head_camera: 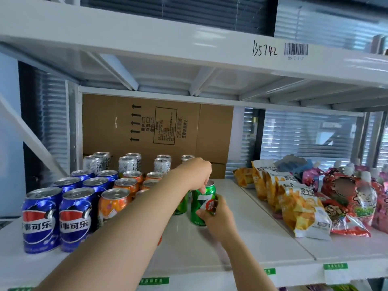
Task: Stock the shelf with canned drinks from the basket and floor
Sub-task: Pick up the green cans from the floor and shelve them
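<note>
Two grips holding green can (199, 199), left hand (196, 172), right hand (218, 219), white shelf (252, 238), blinds (304, 131)

Cans (96, 183) are standing left on the shelf (252, 234); a box (147, 127) is sitting behind them; snack bags (302, 204) are lying to their right.

135742 — shelf beam (147, 38), 7 — green can (198, 215)
</note>
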Action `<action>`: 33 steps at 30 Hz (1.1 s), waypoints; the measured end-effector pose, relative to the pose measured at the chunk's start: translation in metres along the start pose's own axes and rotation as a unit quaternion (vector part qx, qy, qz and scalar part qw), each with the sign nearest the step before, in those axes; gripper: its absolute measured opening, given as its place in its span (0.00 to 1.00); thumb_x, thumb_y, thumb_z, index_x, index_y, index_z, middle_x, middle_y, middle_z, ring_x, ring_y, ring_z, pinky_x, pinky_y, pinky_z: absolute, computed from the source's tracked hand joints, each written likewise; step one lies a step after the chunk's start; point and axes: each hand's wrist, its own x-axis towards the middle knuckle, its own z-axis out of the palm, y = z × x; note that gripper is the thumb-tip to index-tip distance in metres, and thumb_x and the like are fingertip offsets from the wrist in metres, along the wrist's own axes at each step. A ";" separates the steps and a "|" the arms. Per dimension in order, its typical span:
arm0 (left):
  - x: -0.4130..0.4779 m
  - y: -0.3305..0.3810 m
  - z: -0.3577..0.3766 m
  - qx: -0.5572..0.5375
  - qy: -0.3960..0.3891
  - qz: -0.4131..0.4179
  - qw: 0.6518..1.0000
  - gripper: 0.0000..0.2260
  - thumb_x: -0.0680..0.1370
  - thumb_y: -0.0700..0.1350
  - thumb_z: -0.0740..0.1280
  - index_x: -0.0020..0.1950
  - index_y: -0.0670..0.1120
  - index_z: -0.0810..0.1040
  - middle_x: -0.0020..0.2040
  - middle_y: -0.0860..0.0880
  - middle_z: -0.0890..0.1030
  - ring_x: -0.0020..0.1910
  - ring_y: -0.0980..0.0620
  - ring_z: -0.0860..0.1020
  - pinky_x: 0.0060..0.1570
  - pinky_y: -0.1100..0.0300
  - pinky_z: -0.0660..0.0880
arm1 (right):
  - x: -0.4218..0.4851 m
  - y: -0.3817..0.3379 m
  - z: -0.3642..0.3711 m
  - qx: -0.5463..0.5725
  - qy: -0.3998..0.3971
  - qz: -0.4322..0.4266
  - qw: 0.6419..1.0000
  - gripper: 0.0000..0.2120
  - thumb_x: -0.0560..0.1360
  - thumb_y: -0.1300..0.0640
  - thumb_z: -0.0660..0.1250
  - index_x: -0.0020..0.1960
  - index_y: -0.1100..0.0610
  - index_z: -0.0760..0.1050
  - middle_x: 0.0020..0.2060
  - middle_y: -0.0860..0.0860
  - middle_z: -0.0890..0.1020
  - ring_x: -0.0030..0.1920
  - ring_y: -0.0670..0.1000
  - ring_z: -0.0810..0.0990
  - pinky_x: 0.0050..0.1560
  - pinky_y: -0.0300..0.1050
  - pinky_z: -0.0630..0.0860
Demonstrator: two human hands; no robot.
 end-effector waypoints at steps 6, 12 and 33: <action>0.026 -0.008 0.002 0.042 0.000 -0.022 0.999 0.09 0.74 0.42 0.73 0.49 0.37 0.82 0.49 0.40 0.82 0.44 0.46 0.79 0.45 0.54 0.77 | 0.028 0.001 0.005 -0.001 -0.013 0.012 1.000 0.17 0.75 0.59 0.70 0.58 0.52 0.65 0.50 0.48 0.77 0.51 0.49 0.76 0.53 0.43 0.73; 0.040 -0.019 0.005 0.048 0.001 -0.023 0.999 0.14 0.74 0.43 0.73 0.57 0.38 0.82 0.53 0.42 0.82 0.55 0.45 0.78 0.54 0.51 0.77 | 0.040 0.009 0.011 0.035 -0.005 -0.004 0.999 0.21 0.74 0.60 0.72 0.61 0.50 0.66 0.52 0.47 0.78 0.52 0.48 0.76 0.55 0.41 0.72; 0.045 -0.040 0.016 -0.026 0.026 -0.040 0.999 0.16 0.74 0.42 0.73 0.61 0.40 0.81 0.57 0.42 0.81 0.54 0.44 0.79 0.56 0.51 0.77 | 0.055 0.025 0.015 0.000 -0.017 -0.010 1.000 0.19 0.73 0.63 0.71 0.62 0.53 0.75 0.52 0.46 0.83 0.53 0.47 0.81 0.57 0.43 0.76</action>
